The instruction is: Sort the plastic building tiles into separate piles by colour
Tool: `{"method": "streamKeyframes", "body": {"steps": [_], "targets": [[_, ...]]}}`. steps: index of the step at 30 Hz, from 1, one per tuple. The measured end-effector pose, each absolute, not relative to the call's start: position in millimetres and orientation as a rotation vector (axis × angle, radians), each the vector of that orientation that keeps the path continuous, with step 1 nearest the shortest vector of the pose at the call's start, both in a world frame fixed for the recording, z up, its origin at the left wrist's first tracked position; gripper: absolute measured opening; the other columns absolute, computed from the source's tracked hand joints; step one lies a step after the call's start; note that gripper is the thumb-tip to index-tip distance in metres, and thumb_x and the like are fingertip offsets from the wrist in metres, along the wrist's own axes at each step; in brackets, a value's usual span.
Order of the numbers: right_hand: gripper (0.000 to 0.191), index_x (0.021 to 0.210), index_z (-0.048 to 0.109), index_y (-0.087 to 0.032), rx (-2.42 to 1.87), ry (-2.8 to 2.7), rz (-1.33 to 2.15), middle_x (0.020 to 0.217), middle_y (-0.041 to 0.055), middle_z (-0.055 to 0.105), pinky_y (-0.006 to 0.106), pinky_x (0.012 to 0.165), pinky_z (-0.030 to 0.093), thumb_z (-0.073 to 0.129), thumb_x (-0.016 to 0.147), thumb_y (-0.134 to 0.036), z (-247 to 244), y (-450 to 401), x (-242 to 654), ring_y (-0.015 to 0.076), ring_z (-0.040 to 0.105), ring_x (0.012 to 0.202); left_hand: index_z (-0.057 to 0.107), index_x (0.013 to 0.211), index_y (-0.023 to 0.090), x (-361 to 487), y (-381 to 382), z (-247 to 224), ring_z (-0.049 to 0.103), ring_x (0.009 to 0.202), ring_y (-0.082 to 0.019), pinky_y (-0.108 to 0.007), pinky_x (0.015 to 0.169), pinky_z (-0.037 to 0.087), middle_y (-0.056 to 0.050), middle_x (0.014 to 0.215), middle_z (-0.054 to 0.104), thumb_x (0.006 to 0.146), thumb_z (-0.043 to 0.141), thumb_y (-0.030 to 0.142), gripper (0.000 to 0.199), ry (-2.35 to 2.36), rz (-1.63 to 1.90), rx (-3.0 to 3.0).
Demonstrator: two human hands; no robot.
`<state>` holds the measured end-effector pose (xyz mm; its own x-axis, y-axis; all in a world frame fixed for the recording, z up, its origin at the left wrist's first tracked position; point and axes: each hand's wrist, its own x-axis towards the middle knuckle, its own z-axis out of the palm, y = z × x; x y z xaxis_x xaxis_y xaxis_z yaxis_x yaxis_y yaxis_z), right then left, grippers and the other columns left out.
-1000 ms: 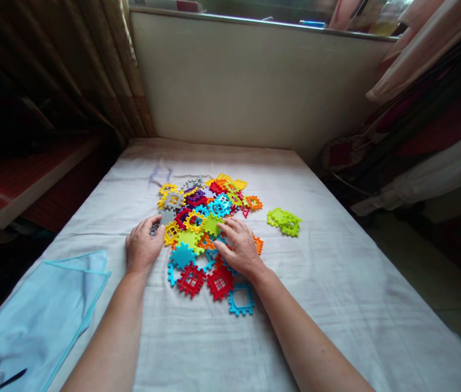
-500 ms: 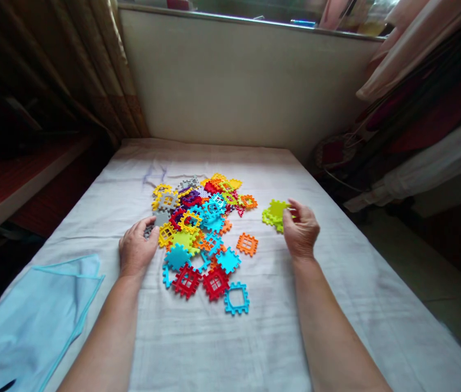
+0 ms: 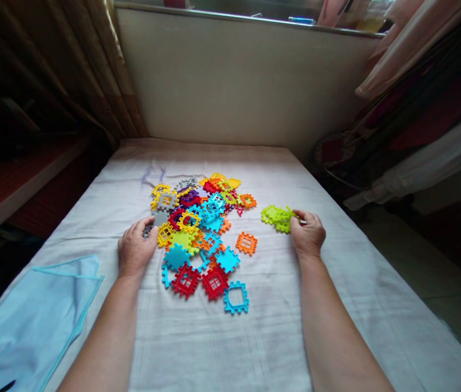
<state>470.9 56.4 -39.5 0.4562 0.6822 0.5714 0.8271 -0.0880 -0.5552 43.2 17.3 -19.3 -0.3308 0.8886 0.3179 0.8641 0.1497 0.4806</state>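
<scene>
Some green pieces (image 3: 275, 216) spread sideways, partly hidden.
Right hand (image 3: 309, 235) touches them, grip unclear; left hand (image 3: 137, 246), unclenched, partly covers gray pieces (image 3: 159, 219).

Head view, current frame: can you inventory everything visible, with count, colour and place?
Pile of toothed pieces: many overlapping, uncountable, mixed colours, centre
Green pieces: at least two, lime, right of pile
Orange piece: one, orange, between them, nearer
Sheet: one, whitish, underneath
Cloth: apparently one, light blue, left
Curtain: one, brownish, back left
Wall: one, pale, behind
Furniture: one, dark red, far left
Hanging fabrics: several, pink, dark, white, right
Ledge and cropped corner items: unclear
Left hand: one, bare, pile's left edge
Right hand: one, bare, at green pieces
</scene>
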Motion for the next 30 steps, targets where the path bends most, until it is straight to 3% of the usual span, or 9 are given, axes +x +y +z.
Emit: {"method": "streamKeyframes", "body": {"steps": [7, 14, 18, 24, 27, 30], "targets": [[0.027, 0.093, 0.073, -0.019, -1.761, -1.412, -0.235, 0.097, 0.0117, 0.07, 0.045, 0.093, 0.049, 0.051, 0.077, -0.024, -23, 52, 447, 0.0282, 0.062, 0.093, 0.069, 0.116, 0.023, 45, 16, -15, 0.067, 0.106, -0.027, -0.039, 0.095, 0.049, -0.007, 0.116, 0.073, 0.086, 0.05, 0.035, 0.037, 2.354, 0.896, 1.78], [0.023, 0.092, 0.073, -0.024, -1.398, -1.794, 0.005, 0.098, 0.0073, 0.073, 0.04, 0.094, 0.051, 0.051, 0.087, -0.022, -5, 36, 368, 0.0237, 0.065, 0.097, 0.069, 0.115, 0.022, 47, 15, -13, 0.066, 0.109, -0.027, -0.039, 0.097, 0.049, -0.007, 0.117, 0.073, 0.085, 0.051, 0.033, 0.037, 2.345, 0.91, 1.771], [0.023, 0.103, 0.073, -0.025, -1.178, -2.068, 0.17, 0.107, 0.0059, 0.074, 0.039, 0.096, 0.05, 0.053, 0.091, -0.023, 2, 14, 317, 0.0219, 0.064, 0.104, 0.069, 0.115, 0.023, 47, 15, -14, 0.067, 0.107, -0.025, -0.038, 0.096, 0.049, -0.006, 0.116, 0.074, 0.086, 0.051, 0.033, 0.035, 2.329, 0.93, 1.762], [0.041, 0.128, 0.064, -0.025, -0.963, -2.437, 0.253, 0.142, 0.009, 0.058, 0.049, 0.109, 0.038, 0.064, 0.09, -0.042, 14, -12, 253, 0.0292, 0.047, 0.133, 0.068, 0.116, 0.022, 47, 15, -17, 0.066, 0.109, -0.026, -0.04, 0.098, 0.048, -0.007, 0.118, 0.073, 0.086, 0.051, 0.031, 0.036, 2.338, 0.923, 1.787], [0.044, 0.126, 0.064, -0.025, -0.952, -2.556, 0.261, 0.143, 0.0091, 0.058, 0.053, 0.111, 0.033, 0.064, 0.09, -0.049, 16, -16, 236, 0.0308, 0.045, 0.136, 0.068, 0.116, 0.021, 48, 15, -16, 0.066, 0.109, -0.027, -0.041, 0.098, 0.048, -0.008, 0.118, 0.073, 0.086, 0.051, 0.03, 0.035, 2.348, 0.926, 1.787], [0.034, 0.118, 0.068, -0.025, -0.956, -2.567, 0.279, 0.138, 0.0084, 0.061, 0.05, 0.108, 0.036, 0.062, 0.092, -0.047, 17, -21, 236, 0.0283, 0.049, 0.13, 0.069, 0.116, 0.022, 48, 15, -17, 0.066, 0.108, -0.027, -0.042, 0.097, 0.049, -0.008, 0.118, 0.073, 0.086, 0.052, 0.029, 0.035, 2.35, 0.924, 1.791]]}}
